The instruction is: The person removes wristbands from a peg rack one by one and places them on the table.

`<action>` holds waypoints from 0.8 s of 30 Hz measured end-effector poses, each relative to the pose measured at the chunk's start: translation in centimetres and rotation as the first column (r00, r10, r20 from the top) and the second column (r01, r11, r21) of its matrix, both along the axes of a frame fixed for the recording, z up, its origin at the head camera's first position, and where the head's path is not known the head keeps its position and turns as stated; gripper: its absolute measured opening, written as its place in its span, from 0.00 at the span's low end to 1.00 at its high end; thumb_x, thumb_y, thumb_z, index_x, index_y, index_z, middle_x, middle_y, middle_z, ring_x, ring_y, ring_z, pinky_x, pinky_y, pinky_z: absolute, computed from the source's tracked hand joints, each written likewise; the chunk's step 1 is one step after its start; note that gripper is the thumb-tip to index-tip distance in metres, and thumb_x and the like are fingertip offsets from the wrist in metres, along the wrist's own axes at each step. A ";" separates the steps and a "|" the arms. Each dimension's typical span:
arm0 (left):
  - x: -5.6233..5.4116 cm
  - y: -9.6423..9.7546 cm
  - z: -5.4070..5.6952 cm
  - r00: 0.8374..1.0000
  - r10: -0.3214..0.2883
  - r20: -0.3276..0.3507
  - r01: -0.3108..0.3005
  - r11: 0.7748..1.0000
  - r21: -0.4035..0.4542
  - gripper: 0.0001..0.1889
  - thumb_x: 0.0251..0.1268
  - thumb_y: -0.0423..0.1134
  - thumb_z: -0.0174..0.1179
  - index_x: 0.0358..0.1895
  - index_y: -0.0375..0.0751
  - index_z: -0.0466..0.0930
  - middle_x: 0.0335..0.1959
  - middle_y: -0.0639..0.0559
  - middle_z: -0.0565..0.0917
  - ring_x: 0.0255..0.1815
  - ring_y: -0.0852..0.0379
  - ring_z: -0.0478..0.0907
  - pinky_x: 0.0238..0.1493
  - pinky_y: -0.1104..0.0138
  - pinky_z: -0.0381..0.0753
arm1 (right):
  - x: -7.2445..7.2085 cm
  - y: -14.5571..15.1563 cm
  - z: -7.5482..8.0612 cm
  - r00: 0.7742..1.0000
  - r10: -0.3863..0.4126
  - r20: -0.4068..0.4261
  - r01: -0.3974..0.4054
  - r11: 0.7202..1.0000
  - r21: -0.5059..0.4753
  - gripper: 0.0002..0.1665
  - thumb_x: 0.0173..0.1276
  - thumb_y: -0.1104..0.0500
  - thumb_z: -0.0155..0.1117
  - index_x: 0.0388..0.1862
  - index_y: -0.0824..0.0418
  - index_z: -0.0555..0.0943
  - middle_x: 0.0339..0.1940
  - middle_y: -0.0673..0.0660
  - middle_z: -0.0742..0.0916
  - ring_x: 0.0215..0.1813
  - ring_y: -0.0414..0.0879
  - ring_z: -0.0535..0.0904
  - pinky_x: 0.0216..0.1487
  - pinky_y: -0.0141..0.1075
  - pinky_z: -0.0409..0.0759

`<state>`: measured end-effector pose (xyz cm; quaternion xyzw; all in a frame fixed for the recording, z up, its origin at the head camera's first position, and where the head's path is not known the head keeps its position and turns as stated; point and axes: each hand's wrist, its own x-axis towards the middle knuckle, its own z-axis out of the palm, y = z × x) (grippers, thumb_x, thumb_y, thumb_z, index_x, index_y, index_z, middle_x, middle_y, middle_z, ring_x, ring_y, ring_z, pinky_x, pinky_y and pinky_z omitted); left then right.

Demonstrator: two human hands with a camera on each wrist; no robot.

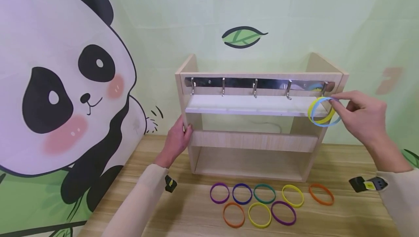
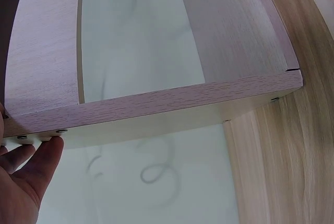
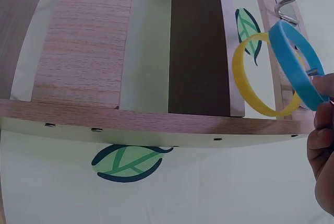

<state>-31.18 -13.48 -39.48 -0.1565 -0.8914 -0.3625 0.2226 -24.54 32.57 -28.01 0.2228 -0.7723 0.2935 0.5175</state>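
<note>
My right hand (image 1: pixel 366 115) pinches a light blue silicone wristband (image 1: pixel 335 122) between thumb and fingertips at the rightmost hook (image 1: pixel 324 88) of a wooden shelf unit (image 1: pixel 255 141). A yellow wristband (image 1: pixel 312 110) hangs on that hook, behind the blue one. In the right wrist view the blue band (image 3: pixel 295 65) overlaps the yellow band (image 3: pixel 250 91), and a hook tip shows inside the blue loop beside my thumb. Low on the opposite side, my left hand (image 1: pixel 178 137) holds the unit's left side panel (image 2: pixel 156 101), its fingertips against the outer face.
More hooks (image 1: pixel 255 88) line the metal strip to the left. On the wooden table (image 1: pixel 183 211) before the unit lie several wristbands, among them a teal one (image 1: pixel 264 202), an orange one (image 1: pixel 321 203) and a purple one (image 1: pixel 283 222). A panda-print backdrop (image 1: pixel 157 48) stands behind.
</note>
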 end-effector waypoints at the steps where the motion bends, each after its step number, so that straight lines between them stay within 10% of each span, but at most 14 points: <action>1: 0.0 0.0 0.0 1.000 -0.001 -0.003 0.001 1.000 -0.003 0.20 0.70 0.38 0.47 0.63 0.38 0.62 0.55 0.39 0.75 0.51 0.44 0.77 0.45 0.53 0.81 | 0.1 -0.1 0.1 1.000 0.002 0.006 -0.002 1.000 -0.007 0.10 0.44 0.75 0.70 0.30 0.70 0.86 0.16 0.34 0.73 0.16 0.27 0.59 0.20 0.17 0.56; 24: -0.2 -0.1 -0.1 1.000 0.001 -0.005 -0.001 1.000 -0.016 0.21 0.69 0.38 0.47 0.63 0.37 0.62 0.54 0.38 0.75 0.50 0.44 0.77 0.44 0.54 0.82 | 2.8 -1.1 0.6 0.997 0.077 0.018 -0.077 0.997 0.020 0.06 0.53 0.68 0.68 0.27 0.74 0.84 0.10 0.44 0.70 0.16 0.29 0.58 0.21 0.18 0.55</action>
